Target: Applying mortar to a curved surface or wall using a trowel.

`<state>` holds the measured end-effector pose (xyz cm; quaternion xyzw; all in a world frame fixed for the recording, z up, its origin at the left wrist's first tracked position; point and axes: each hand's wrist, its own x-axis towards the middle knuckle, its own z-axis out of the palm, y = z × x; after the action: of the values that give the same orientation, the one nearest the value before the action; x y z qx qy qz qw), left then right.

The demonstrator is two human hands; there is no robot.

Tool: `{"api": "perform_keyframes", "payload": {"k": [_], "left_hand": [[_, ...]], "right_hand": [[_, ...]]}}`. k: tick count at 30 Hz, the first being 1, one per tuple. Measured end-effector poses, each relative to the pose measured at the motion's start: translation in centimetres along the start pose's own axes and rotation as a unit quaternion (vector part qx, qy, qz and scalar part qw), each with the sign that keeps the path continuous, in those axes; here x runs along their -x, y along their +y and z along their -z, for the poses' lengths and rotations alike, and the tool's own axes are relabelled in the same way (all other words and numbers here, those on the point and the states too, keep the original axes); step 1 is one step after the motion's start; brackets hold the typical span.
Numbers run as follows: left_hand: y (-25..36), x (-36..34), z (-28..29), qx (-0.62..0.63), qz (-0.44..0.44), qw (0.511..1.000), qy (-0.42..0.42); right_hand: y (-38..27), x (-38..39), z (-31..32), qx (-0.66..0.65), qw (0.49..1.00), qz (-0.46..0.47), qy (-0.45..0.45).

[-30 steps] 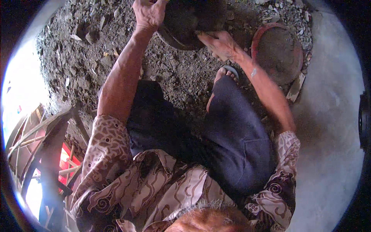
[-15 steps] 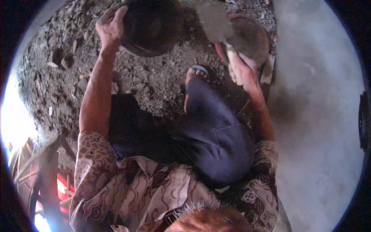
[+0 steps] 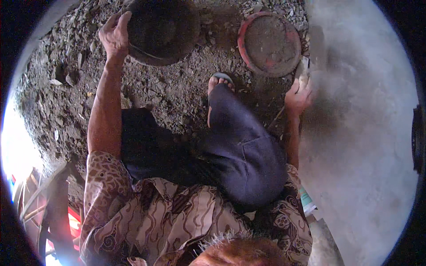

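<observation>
Fingers of the left hand curl over the rim of the dark round basin on the gravel ahead; right hand seemingly half-closed on something pale; steadier tipping wants rim grip kept firm

You cannot see the top of the dark round basket, cut by the upper edge; your right hand hides what it grips

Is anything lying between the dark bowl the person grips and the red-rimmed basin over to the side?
Nothing visible does. The left hand grips the dark bowl; between it and the red-rimmed basin lies only bare, stony ground. The sandalled foot sits nearer the person, below that gap.
</observation>
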<state>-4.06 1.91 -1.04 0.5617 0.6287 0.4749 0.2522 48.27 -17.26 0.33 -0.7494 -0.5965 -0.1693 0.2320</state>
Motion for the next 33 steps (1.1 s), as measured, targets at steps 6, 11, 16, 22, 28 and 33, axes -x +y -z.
{"api": "perform_keyframes", "payload": {"k": [6,11,16,22,28,33], "left_hand": [[0.6,0.3,0.1,0.088,0.119,0.989,0.015],[4.7,1.0,0.1,0.030,0.119,0.992,-0.026],[6.0,1.8,-0.7,-0.022,0.071,0.996,-0.042],[4.8,2.6,-1.1,-0.046,0.027,0.998,-0.016],[5.4,3.1,-1.1,-0.012,-0.027,0.999,-0.030],[5.2,3.2,-1.2,-0.038,-0.026,0.998,-0.052]], "right_hand": [[-1.8,0.5,0.0,-0.029,0.985,0.057,-0.161],[-10.1,-2.8,-1.2,-0.179,0.930,0.136,-0.291],[-22.8,-7.6,-7.0,-0.089,0.869,0.289,-0.391],[-26.8,-7.5,-13.1,-0.064,0.838,0.380,-0.385],[-25.4,-5.8,-14.1,-0.244,0.823,0.171,-0.484],[-24.6,-4.4,-13.9,-0.332,0.628,-0.043,-0.702]]}}
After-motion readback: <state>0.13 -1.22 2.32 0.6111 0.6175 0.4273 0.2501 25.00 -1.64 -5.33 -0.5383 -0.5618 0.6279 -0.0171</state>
